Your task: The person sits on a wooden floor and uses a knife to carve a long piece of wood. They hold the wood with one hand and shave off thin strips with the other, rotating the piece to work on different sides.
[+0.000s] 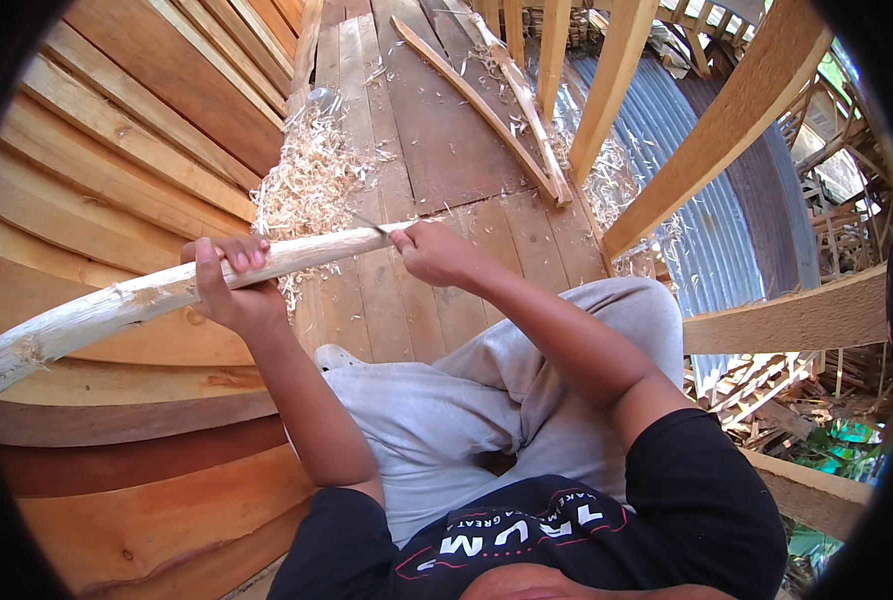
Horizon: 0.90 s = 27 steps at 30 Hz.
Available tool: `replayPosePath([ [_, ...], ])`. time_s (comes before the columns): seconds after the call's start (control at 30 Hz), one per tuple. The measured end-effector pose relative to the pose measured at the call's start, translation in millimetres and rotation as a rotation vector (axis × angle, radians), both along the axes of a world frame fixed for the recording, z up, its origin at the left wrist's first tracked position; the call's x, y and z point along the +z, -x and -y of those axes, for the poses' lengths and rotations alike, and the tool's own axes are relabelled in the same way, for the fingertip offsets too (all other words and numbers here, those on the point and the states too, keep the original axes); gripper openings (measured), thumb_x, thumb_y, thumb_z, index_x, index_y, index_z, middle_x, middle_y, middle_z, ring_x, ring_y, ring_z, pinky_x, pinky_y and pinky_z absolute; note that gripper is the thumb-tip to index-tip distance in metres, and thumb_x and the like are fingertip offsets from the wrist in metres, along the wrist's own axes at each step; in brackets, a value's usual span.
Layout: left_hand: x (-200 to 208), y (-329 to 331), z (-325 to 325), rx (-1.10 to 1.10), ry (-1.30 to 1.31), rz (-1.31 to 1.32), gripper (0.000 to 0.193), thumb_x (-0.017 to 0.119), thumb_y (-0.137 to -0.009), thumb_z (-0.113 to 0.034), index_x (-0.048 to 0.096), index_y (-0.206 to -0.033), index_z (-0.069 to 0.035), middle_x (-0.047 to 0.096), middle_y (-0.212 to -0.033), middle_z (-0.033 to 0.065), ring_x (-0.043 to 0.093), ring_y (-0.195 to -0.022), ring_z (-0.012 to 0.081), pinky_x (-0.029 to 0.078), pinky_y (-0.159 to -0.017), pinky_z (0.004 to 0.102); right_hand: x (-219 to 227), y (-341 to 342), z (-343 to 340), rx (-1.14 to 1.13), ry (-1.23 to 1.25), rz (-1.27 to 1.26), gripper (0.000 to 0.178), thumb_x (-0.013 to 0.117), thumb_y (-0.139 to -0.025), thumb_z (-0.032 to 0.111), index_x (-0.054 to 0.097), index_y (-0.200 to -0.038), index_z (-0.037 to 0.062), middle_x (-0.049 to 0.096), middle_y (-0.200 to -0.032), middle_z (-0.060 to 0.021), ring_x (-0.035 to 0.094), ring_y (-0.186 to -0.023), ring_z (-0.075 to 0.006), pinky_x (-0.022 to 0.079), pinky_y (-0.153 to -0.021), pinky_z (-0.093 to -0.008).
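Note:
A long, pale, peeled wooden pole (116, 308) slants from the left rim across to the middle of the view. My left hand (238, 284) is wrapped round it partway along, fingers on top. Close to the pole's far right end, my right hand (434, 254) is closed in a fist. A thin dark blade (370, 224), seemingly a knife's, sticks out from that fist and lies across the pole's upper side. The handle is hidden inside the fist. Curled wood shavings (316, 170) are heaped on the floor just beyond the pole.
Wooden plank floor (456, 290) lies ahead of my crossed legs. A plank wall (116, 190) rises on the left. Two long strips of wood (476, 105) rest on the floor at the far right. Wooden railing posts (606, 85) stand on the right, with corrugated metal sheets (706, 190) beyond.

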<state>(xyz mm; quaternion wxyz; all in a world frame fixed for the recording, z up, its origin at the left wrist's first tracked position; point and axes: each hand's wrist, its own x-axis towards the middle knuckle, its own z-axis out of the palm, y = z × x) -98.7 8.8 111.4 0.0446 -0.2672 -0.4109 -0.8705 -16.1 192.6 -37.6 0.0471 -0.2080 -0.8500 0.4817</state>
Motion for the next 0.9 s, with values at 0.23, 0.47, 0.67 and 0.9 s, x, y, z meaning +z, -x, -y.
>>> replayPosePath([
  [0.23, 3, 1, -1, 0.056, 0.028, -0.003, 0.019, 0.057, -0.090, -0.021, 0.046, -0.079, -0.011, 0.042, -0.058, 0.0009, 0.046, -0.056, 0.0137, 0.044, -0.066, 0.0340, -1, -2, -1, 0.023, -0.024, 0.065, 0.046, 0.040, -0.098, 0.034, 0.066, -0.097, -0.0048, 0.065, -0.096, -0.0277, 0.062, -0.093, -0.0433, 0.048, -0.085, -0.0480],
  [0.47, -2, 5, 5, -0.085, 0.043, -0.072, 0.022, 0.057, -0.090, -0.028, 0.045, -0.077, -0.015, 0.043, -0.057, -0.0016, 0.045, -0.054, 0.0123, 0.041, -0.064, 0.0326, -74, -18, -51, 0.084, -0.216, 0.176, 0.041, 0.039, -0.094, 0.031, 0.067, -0.091, 0.0015, 0.064, -0.089, -0.0285, 0.062, -0.086, -0.0441, 0.049, -0.080, -0.0501],
  [0.67, -8, 9, 14, 0.012, 0.059, -0.074, 0.022, 0.057, -0.089, -0.029, 0.044, -0.078, -0.015, 0.043, -0.057, -0.0017, 0.044, -0.054, 0.0120, 0.042, -0.063, 0.0326, 41, -5, 18, 0.191, -0.104, 0.043, 0.037, 0.043, -0.093, 0.027, 0.065, -0.108, 0.0015, 0.065, -0.096, -0.0284, 0.063, -0.093, -0.0427, 0.047, -0.086, -0.0488],
  [0.9, -3, -1, -2, 0.033, 0.034, -0.022, 0.022, 0.058, -0.090, -0.029, 0.045, -0.078, -0.015, 0.042, -0.057, -0.0014, 0.043, -0.052, 0.0113, 0.041, -0.062, 0.0326, -32, -6, -18, -0.043, -0.013, 0.114, 0.051, 0.040, -0.099, 0.035, 0.065, -0.096, -0.0093, 0.065, -0.093, -0.0304, 0.063, -0.091, -0.0447, 0.048, -0.081, -0.0505],
])
